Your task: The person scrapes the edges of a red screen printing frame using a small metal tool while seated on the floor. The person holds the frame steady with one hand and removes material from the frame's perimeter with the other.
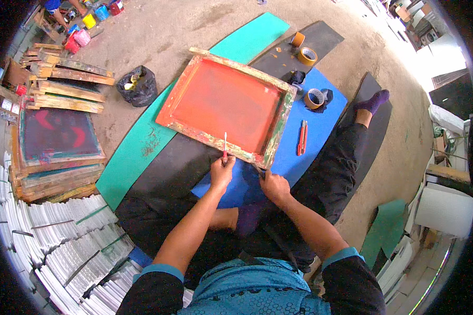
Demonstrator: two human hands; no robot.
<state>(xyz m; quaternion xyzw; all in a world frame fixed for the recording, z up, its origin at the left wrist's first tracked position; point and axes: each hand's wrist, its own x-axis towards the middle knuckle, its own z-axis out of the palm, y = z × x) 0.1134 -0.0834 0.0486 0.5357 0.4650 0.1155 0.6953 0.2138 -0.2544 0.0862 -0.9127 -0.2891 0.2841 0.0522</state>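
frame: the printing frame [228, 105] lies on the mats [320, 123], at 12 o'clock from both hands
left hand [222, 172]: at the frame's near edge, holding a small tool [225, 144] that points to 12 o'clock over the frame
right hand [272, 184]: at the frame's near corner, at 3 o'clock from the left hand
cutters [301, 137]: on the mat, at 3 o'clock from the frame
tape rolls [314, 98]: at 1 o'clock from the frame
stacked frames [55, 142]: at 9 o'clock
bag [137, 85]: between the stack and the frame
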